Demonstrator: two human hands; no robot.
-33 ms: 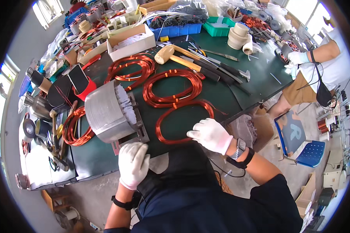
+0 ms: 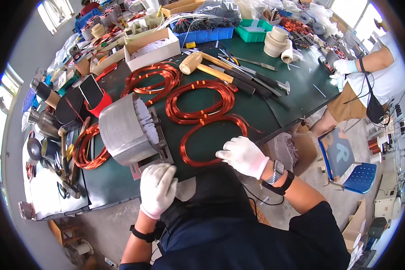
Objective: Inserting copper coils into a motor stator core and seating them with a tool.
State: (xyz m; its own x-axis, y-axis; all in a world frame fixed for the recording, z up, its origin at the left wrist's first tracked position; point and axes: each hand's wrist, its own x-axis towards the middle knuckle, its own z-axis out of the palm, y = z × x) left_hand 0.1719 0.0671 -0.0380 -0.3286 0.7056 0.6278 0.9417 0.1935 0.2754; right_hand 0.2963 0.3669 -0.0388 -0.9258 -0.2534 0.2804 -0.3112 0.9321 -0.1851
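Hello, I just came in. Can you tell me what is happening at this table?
A person in white gloves works at a green table. The left hand rests at the table's near edge, just below a grey metal stator core. The right hand lies on the nearest copper wire coil. More copper coils lie behind it, with a wooden mallet and hand tools further back. At the far right, another person's gloved hand is busy at the table's corner.

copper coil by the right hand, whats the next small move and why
Probably close the right hand on the near copper coil and lift its near edge. The gloved fingers lie flat on the loop, not gripping it, while the left hand rests by the metal stator core, whose slots face the coil.
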